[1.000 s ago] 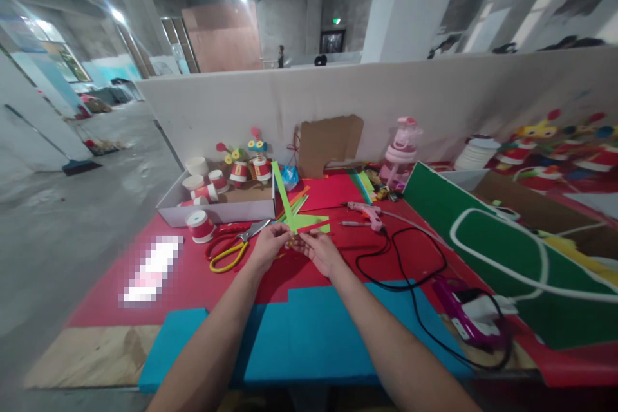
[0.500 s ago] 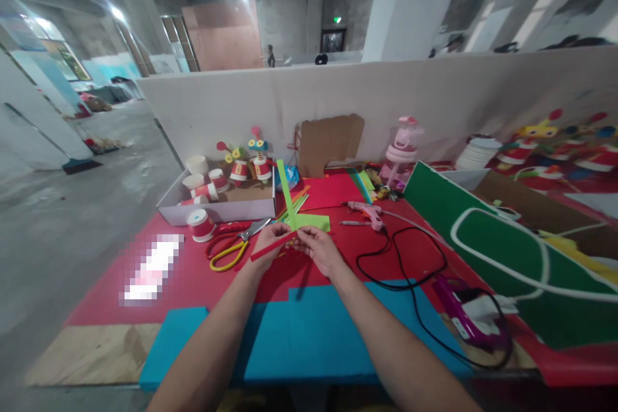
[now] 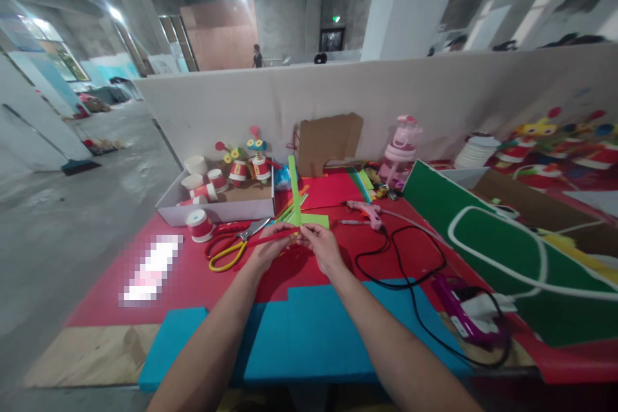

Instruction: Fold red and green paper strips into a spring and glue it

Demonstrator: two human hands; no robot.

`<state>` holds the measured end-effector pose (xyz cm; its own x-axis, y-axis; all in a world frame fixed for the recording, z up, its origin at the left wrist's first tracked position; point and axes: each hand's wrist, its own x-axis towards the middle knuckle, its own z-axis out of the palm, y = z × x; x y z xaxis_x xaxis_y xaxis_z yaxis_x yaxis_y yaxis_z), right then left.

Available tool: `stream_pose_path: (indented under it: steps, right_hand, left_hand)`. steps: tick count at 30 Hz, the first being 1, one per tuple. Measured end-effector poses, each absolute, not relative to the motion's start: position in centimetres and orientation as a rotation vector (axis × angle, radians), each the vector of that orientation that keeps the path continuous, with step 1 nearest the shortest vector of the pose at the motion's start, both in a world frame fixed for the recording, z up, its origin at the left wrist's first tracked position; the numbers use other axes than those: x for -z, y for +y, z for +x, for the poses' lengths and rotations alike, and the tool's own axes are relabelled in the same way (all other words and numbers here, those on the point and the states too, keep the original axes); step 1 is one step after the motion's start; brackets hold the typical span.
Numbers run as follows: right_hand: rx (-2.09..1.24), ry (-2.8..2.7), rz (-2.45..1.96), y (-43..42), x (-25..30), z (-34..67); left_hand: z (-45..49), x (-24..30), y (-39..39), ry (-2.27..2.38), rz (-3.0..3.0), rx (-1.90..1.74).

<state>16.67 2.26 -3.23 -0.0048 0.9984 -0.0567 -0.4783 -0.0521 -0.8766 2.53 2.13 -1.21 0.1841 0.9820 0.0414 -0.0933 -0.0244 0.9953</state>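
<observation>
Over the red table cover, my left hand (image 3: 271,246) and my right hand (image 3: 319,246) meet, fingers pinched together. Between them they hold a red paper strip (image 3: 273,236) and a light green paper strip (image 3: 294,187), joined at my fingertips. The green strip points up and away; the red one runs left across my left hand. Just beyond lies a green paper piece (image 3: 316,221), beside loose paper strips (image 3: 286,212). Left of my left hand are yellow-handled scissors (image 3: 235,251) and a red-and-white paper cup (image 3: 199,225).
A white box (image 3: 217,211) of cups and cup figures stands at the back left. To the right lie a pink glue gun (image 3: 367,214), its black cable, a purple power strip (image 3: 466,318) and a green-sided box (image 3: 483,251). Blue board (image 3: 309,341) covers the front edge.
The green strip has swung from leaning left to nearly upright, and the red strip lies more level. Both hands stay close together.
</observation>
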Motion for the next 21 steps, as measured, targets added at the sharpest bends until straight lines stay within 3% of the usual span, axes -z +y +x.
stream_pose_path:
  steps: [21]
  right_hand:
    - [-1.308,-1.018,-0.924,1.92,3.0,16.47]
  left_hand:
    - [2.4,1.35,2.55,1.041,1.252,-1.167]
